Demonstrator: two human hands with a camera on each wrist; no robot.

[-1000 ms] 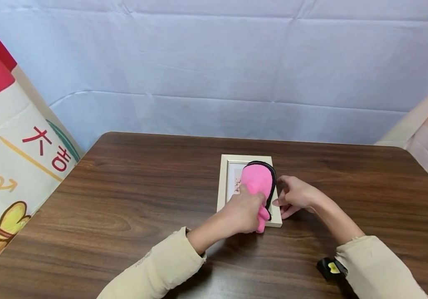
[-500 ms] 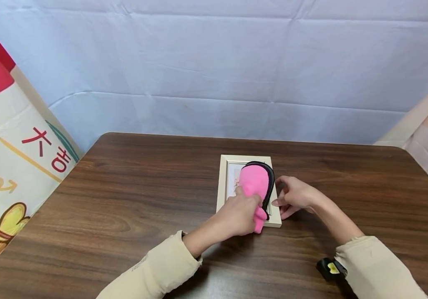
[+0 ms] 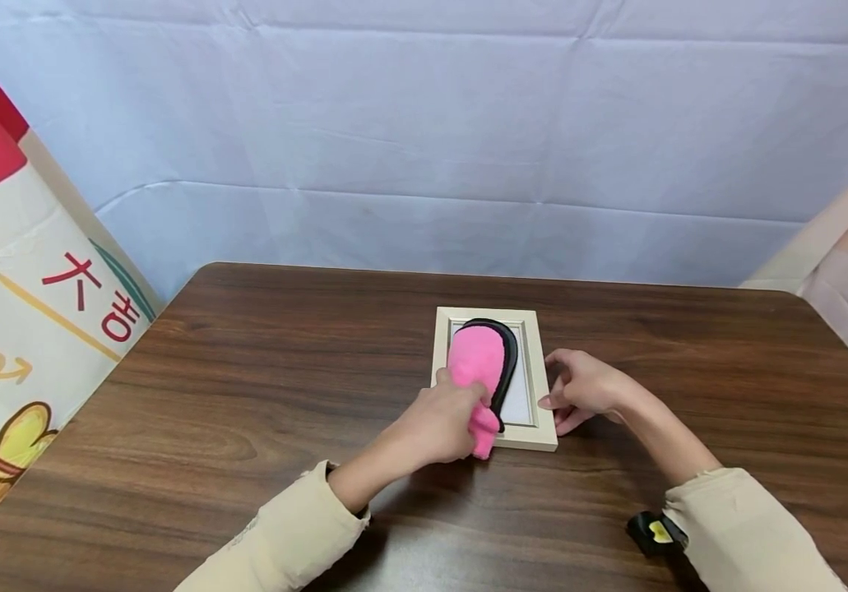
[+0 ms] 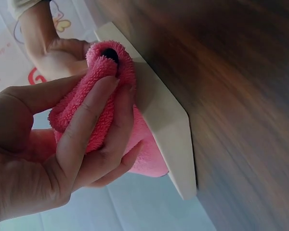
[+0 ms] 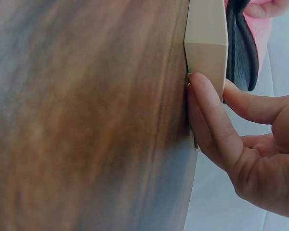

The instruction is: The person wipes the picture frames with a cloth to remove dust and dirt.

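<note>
A pale cream picture frame point(image 3: 522, 437) lies on the table, glass side up. Over its left part, a pink fluffy cloth with a black edge point(image 3: 477, 353) covers some of the glass and inner border. My left hand point(image 3: 438, 423) grips the lower part of this cloth with curled fingers; in the left wrist view the bunched pink pile sits between thumb and fingers. At the frame's right side, my right hand point(image 3: 590, 386) holds the edge, its thumb on the front face and its fingers point(image 5: 214, 115) along the outer side. The cloth hides part of the picture.
The brown wood-grain table point(image 3: 305, 353) extends on all sides of the frame. Behind it hangs a pale sheet point(image 3: 424, 148), with a printed cloth point(image 3: 39, 329) at the left. A black strap point(image 3: 653, 533) is near the right sleeve.
My left hand has moved the pink cloth leftward over the glass, uncovering the right part of the picture area. My right hand and the frame stay almost in place.
</note>
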